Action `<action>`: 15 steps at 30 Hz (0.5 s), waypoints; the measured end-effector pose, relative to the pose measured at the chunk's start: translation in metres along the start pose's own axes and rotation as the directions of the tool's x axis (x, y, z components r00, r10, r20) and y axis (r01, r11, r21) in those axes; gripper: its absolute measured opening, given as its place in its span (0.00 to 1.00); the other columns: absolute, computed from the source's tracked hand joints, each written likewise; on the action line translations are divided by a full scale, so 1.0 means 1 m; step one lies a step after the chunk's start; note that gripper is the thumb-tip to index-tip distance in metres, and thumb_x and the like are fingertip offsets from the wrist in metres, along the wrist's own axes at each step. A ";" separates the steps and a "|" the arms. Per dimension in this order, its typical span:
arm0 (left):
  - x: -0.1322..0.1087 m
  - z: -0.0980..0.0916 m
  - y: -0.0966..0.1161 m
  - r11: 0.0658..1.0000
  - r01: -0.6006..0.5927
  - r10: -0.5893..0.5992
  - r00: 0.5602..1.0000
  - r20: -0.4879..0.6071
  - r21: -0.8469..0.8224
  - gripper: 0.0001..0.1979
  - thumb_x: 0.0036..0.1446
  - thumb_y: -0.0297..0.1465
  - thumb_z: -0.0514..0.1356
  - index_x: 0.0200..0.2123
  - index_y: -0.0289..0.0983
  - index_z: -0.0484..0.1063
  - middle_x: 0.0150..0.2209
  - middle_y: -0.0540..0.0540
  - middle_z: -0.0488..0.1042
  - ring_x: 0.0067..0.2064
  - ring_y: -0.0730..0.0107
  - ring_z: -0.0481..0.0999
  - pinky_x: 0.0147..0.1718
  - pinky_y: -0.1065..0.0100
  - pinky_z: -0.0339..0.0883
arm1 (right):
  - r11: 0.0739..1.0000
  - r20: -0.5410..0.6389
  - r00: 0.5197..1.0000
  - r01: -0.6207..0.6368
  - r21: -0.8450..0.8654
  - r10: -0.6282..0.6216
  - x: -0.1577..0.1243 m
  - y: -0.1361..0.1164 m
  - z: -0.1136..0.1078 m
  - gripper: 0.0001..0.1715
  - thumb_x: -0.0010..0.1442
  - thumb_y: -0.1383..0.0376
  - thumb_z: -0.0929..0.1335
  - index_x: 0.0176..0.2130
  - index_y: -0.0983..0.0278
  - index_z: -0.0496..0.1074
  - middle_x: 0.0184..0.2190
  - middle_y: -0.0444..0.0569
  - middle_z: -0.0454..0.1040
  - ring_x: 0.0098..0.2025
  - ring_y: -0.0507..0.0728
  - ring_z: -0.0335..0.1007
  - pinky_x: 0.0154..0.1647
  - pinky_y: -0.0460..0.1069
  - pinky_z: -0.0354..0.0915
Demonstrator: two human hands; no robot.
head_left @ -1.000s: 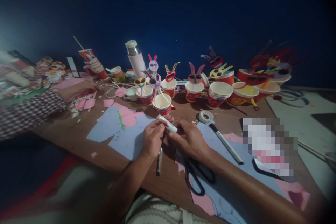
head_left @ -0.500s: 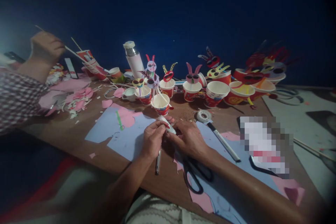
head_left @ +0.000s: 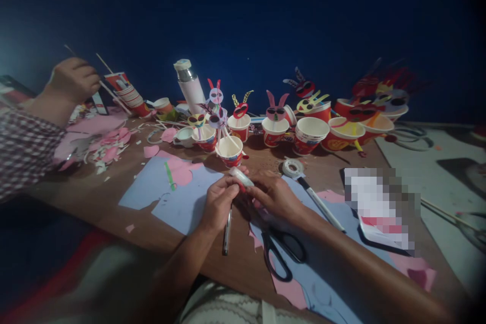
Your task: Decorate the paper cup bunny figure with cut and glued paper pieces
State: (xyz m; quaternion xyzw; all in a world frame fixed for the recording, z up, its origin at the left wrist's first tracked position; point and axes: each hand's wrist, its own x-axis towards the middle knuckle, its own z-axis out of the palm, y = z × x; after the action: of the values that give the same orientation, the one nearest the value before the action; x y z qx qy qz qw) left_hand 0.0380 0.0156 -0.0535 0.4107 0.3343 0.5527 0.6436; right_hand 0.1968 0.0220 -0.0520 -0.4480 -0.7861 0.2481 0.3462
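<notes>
Near the table's front, my left hand (head_left: 220,205) pinches a whitish roll of tape (head_left: 243,177), its fingers around the left end. A small red piece (head_left: 242,188) shows by my left thumb, beneath the roll. My right hand (head_left: 276,196) closes in from the right, thumb and fingertips at the roll's other end. Under my right wrist lie black-handled scissors (head_left: 279,263), their blades partly hidden. A slim pen (head_left: 227,233) rests below my left hand. Directly beyond my hands stands a red-and-white paper cup (head_left: 229,151) holding sticks.
Paper cups with bunny-like paper faces (head_left: 275,129) line the back, beside a thermos (head_left: 190,88). Another tape roll (head_left: 292,167), a marker (head_left: 322,206) and a phone (head_left: 379,212) lie right. Blue paper (head_left: 144,182) lies left. Another person's hand (head_left: 74,81) holds a thin stick.
The roll has tilted between my hands, and more of the red piece shows beneath it. The other person's hand has moved slightly down and right with the stick. The view has shifted a little.
</notes>
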 end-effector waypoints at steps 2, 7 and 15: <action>0.001 -0.002 0.001 1.000 -0.003 0.004 0.999 -0.041 0.028 0.02 0.47 0.26 0.60 0.25 0.34 0.73 0.43 0.44 0.71 0.43 0.66 0.70 0.42 0.68 0.62 | 0.997 -0.060 0.998 -0.028 -0.070 0.024 0.002 0.005 -0.005 0.09 0.59 0.63 0.64 0.39 0.62 0.71 0.33 0.48 0.74 0.36 0.57 0.67 0.36 0.49 0.57; 0.003 -0.006 0.005 0.997 0.070 -0.067 0.992 -0.111 0.029 0.03 0.47 0.27 0.60 0.27 0.33 0.72 0.26 0.49 0.70 0.26 0.76 0.68 0.27 0.73 0.61 | 0.922 -0.217 0.970 -0.185 -0.341 0.114 0.007 0.019 -0.018 0.11 0.56 0.63 0.64 0.39 0.65 0.69 0.30 0.48 0.75 0.33 0.58 0.69 0.34 0.49 0.54; 0.006 -0.009 0.004 0.980 0.148 -0.119 0.971 -0.209 0.130 0.07 0.46 0.29 0.61 0.30 0.32 0.71 0.24 0.50 0.70 0.22 0.79 0.65 0.23 0.74 0.60 | 0.699 -0.237 0.964 -0.252 -0.669 0.120 0.007 0.038 -0.013 0.11 0.53 0.62 0.65 0.36 0.66 0.68 0.26 0.50 0.75 0.32 0.59 0.70 0.35 0.51 0.49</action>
State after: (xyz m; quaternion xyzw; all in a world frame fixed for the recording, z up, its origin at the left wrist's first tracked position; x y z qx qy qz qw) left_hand 0.0294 0.0227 -0.0538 0.3749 0.4634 0.5211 0.6108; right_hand 0.2247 0.0473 -0.0675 -0.6420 -0.7384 -0.0708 0.1940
